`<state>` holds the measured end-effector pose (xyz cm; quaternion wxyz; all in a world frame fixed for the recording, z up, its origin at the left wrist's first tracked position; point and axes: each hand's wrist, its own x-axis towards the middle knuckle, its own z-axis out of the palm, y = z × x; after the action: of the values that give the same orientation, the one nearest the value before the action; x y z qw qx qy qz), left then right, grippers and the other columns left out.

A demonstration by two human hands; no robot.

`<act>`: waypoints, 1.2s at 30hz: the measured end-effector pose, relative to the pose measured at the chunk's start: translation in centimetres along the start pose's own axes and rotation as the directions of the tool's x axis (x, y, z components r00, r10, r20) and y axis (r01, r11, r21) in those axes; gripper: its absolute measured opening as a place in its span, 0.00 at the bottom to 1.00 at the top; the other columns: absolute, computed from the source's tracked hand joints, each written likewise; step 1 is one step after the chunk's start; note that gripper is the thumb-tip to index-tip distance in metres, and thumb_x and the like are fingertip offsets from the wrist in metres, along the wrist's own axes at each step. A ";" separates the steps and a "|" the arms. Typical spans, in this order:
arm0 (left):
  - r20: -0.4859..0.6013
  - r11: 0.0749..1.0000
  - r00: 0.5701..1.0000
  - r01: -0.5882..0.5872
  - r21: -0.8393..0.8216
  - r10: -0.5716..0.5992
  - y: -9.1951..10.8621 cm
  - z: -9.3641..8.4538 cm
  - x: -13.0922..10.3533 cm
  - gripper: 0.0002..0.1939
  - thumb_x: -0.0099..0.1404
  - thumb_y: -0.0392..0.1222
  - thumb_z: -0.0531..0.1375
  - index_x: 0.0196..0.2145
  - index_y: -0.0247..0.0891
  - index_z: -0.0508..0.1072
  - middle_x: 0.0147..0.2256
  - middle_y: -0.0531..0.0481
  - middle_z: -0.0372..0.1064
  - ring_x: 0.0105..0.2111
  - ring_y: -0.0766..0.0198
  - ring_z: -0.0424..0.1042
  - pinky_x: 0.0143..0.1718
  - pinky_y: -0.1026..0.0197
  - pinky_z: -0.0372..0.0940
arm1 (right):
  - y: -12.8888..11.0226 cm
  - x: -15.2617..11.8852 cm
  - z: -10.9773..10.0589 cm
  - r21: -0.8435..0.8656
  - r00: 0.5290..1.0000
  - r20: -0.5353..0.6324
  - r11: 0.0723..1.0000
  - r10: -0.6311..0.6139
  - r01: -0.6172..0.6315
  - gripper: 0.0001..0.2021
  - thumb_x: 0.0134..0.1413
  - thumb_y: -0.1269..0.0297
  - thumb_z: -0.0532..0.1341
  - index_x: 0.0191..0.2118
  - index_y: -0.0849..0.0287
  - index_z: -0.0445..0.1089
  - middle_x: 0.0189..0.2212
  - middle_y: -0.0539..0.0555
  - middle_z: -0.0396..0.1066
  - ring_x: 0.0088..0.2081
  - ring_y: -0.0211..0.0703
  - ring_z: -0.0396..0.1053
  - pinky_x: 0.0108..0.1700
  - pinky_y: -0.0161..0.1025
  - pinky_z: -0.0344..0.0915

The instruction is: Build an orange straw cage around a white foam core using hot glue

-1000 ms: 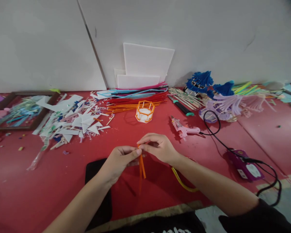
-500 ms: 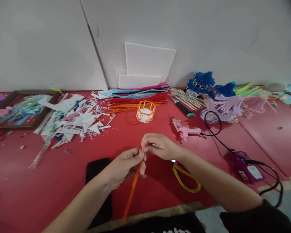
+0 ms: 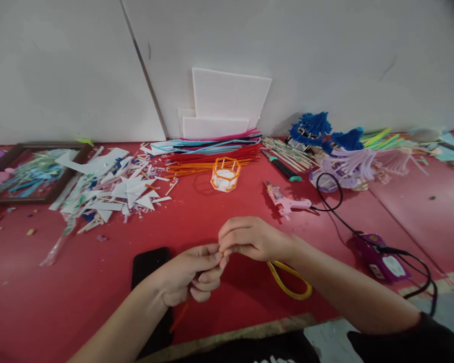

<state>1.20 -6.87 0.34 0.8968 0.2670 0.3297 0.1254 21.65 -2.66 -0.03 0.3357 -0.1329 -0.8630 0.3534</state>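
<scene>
Both hands meet above the red table, pinching an orange pipe cleaner [image 3: 180, 317]. My left hand [image 3: 192, 275] has its fingers curled round it, and the lower end hangs out below the palm. With bent fingertips, my right hand [image 3: 255, 238] grips the upper end, where only a speck of orange shows. Beyond the hands stands a small eight-sided frame [image 3: 226, 174] of orange pipe cleaners and short posts on a white base. A yellow-handled tool [image 3: 289, 285] lies partly under my right forearm, its head hidden.
A black phone [image 3: 149, 262] lies under my left forearm. Pipe cleaners [image 3: 212, 156] and white sheets [image 3: 230, 96] are at the back. Scraps [image 3: 124, 189] cover the left. A pink glue gun [image 3: 287, 201], its cable, a green-black cutter [image 3: 285, 169] and a purple box [image 3: 382, 259] are right.
My hands have dropped slightly and closed tighter together. My left fingers have curled in, and the pipe cleaner's loose end now shows less, lower and further left.
</scene>
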 end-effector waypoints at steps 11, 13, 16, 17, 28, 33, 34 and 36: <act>-0.237 0.941 0.921 -0.262 0.212 0.310 -0.4 1.0 0.6 0.23 0.57 0.61 0.63 0.28 0.36 0.67 0.13 0.61 0.55 0.15 0.75 0.44 0.18 0.68 0.40 | -1.4 -0.4 0.1 -0.214 0.961 -0.245 0.959 0.131 -0.186 0.09 0.63 0.74 0.52 0.30 0.57 0.59 0.28 0.52 0.64 0.33 0.41 0.60 0.38 0.40 0.61; -0.246 0.930 0.914 -0.259 0.259 0.323 -0.2 0.7 0.2 0.22 0.58 0.60 0.63 0.28 0.36 0.68 0.13 0.61 0.57 0.15 0.75 0.46 0.18 0.68 0.42 | -1.2 -0.8 -0.3 -0.205 0.946 -0.277 0.951 0.170 -0.231 0.09 0.63 0.74 0.52 0.30 0.57 0.59 0.27 0.52 0.64 0.33 0.41 0.60 0.37 0.40 0.60; -0.244 0.908 0.909 -0.246 0.339 0.337 -0.1 0.2 -0.2 0.22 0.60 0.60 0.62 0.29 0.35 0.70 0.15 0.56 0.65 0.15 0.74 0.50 0.18 0.68 0.45 | -1.0 -1.4 -0.9 -0.195 0.928 -0.312 0.942 0.205 -0.273 0.09 0.63 0.73 0.52 0.30 0.57 0.60 0.27 0.51 0.63 0.34 0.42 0.61 0.38 0.40 0.60; -0.242 0.896 0.904 -0.249 0.368 0.351 -0.1 0.0 -0.3 0.22 0.60 0.60 0.61 0.29 0.35 0.70 0.16 0.53 0.68 0.15 0.73 0.52 0.19 0.68 0.47 | -1.0 -1.6 -1.1 -0.191 0.921 -0.326 0.939 0.213 -0.285 0.09 0.63 0.72 0.53 0.30 0.57 0.60 0.27 0.51 0.63 0.34 0.42 0.61 0.38 0.40 0.60; -0.253 0.698 0.809 -0.248 0.672 0.531 -0.3 0.9 -1.5 0.10 0.64 0.39 0.61 0.27 0.36 0.78 0.27 0.47 0.77 0.24 0.69 0.69 0.29 0.70 0.62 | -2.6 -3.2 -1.5 -0.198 0.895 -0.319 0.901 0.312 -0.385 0.08 0.63 0.72 0.52 0.31 0.57 0.60 0.27 0.51 0.62 0.32 0.40 0.61 0.34 0.38 0.60; -0.655 0.879 0.657 -0.477 0.022 0.373 0.3 0.6 -0.7 0.04 0.59 0.27 0.65 0.29 0.33 0.77 0.25 0.50 0.76 0.23 0.70 0.72 0.29 0.72 0.68 | -2.3 -2.9 -1.0 -0.309 0.832 -0.501 0.848 0.240 -0.431 0.08 0.62 0.74 0.51 0.32 0.57 0.59 0.28 0.51 0.63 0.31 0.40 0.62 0.33 0.38 0.61; -0.697 0.862 0.631 -0.506 -0.037 0.341 0.3 0.8 -0.5 0.06 0.62 0.27 0.61 0.31 0.34 0.76 0.26 0.52 0.76 0.23 0.72 0.73 0.29 0.73 0.70 | -2.2 -2.8 -0.7 -0.354 0.808 -0.559 0.827 0.188 -0.437 0.08 0.61 0.75 0.51 0.32 0.57 0.58 0.28 0.51 0.62 0.31 0.40 0.62 0.34 0.38 0.61; -0.745 0.837 0.607 -0.534 -0.124 0.277 0.1 1.6 -0.1 0.13 0.68 0.26 0.53 0.33 0.35 0.75 0.30 0.53 0.78 0.26 0.75 0.75 0.32 0.75 0.71 | -2.0 -2.6 0.0 -0.456 0.781 -0.623 0.786 0.055 -0.419 0.08 0.59 0.77 0.52 0.33 0.57 0.59 0.29 0.51 0.61 0.32 0.42 0.62 0.35 0.40 0.62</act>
<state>2.20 -7.43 1.49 0.6810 0.1116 0.5470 0.4738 23.58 -5.27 0.16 0.4759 -0.4410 -0.7585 0.0617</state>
